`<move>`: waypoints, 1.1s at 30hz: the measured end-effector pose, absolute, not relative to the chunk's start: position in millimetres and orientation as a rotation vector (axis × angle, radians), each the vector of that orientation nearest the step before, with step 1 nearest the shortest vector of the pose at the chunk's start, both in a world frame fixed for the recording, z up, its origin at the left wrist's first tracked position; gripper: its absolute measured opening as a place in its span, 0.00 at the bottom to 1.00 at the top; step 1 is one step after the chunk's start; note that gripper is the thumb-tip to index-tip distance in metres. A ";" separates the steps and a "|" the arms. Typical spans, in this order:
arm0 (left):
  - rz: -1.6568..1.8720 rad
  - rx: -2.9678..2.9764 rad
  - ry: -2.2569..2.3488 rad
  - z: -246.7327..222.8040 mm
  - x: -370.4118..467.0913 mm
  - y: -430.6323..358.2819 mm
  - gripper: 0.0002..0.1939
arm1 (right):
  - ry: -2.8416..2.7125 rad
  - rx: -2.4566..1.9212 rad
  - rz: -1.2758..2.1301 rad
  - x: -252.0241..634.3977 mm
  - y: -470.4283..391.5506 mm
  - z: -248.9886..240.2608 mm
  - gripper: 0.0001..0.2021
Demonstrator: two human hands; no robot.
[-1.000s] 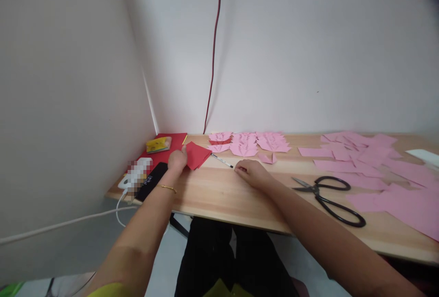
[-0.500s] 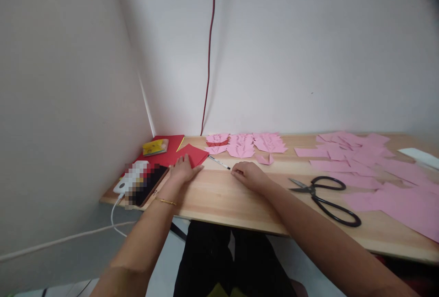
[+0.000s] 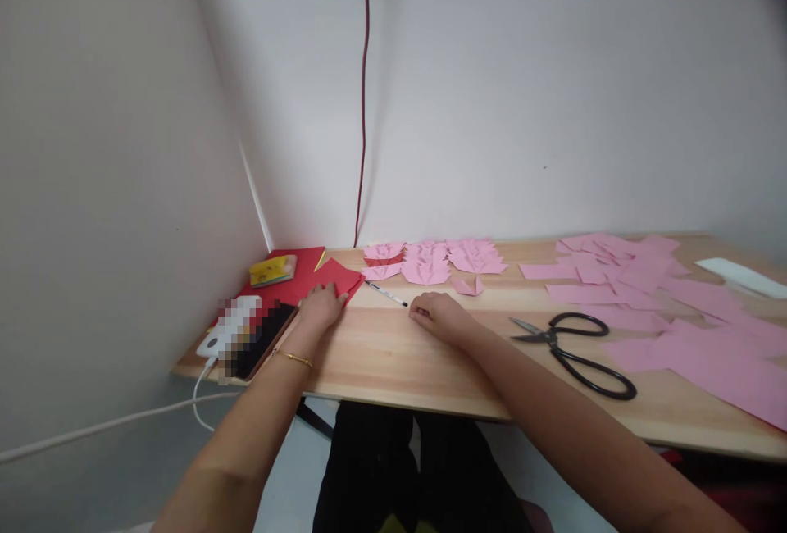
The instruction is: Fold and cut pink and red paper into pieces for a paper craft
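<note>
My left hand (image 3: 322, 306) rests palm down on folded red paper (image 3: 338, 271), fingers slightly bent and apart, with a thin gold bracelet at the wrist. My right hand (image 3: 441, 316) lies on the table with its fingers curled closed. I see nothing sticking out of it. Just beyond its fingertips is a white pen (image 3: 386, 293) with dark ends, lying between the two hands. Scissors (image 3: 552, 338) with black handles lie spread apart to the right of my right hand, blades pointing left.
Cut pink paper pieces (image 3: 425, 261) stand in rows near the wall. More pink sheets (image 3: 725, 369) cover the right side. At left are a phone (image 3: 270, 338), a white cabled device (image 3: 212, 344) and a yellow packet (image 3: 270, 270). A white strip (image 3: 741, 277) lies far right.
My left thumb has drawn in toward the fingers, and that hand is a little more bent on the red paper. My right hand stays curled. The whole view has shifted slightly.
</note>
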State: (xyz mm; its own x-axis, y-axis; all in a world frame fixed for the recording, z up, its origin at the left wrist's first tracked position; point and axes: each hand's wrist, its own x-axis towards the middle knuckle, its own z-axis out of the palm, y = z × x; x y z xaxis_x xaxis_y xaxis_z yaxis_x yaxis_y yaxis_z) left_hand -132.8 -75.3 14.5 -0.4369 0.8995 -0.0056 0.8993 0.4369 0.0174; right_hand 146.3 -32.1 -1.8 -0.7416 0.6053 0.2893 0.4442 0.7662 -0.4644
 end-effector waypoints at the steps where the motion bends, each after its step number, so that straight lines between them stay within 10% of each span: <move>1: 0.015 1.664 2.646 14.7 -133.7 -73.9 0.30 | -2.537 -0.796 0.511 146.1 -32.2 -2.2 0.07; 9: 0.096 1.746 2.713 18.8 -123.9 -72.3 0.33 | -2.510 -0.808 0.442 148.8 -28.3 2.4 0.07; 19: 1.303 2.458 2.022 7.5 -25.5 -75.3 0.20 | -2.161 -1.742 0.126 196.6 7.0 3.2 0.15; 33: 1.519 1.512 1.034 5.3 30.5 -45.0 0.16 | -1.757 -0.965 0.716 173.7 -12.9 20.0 0.18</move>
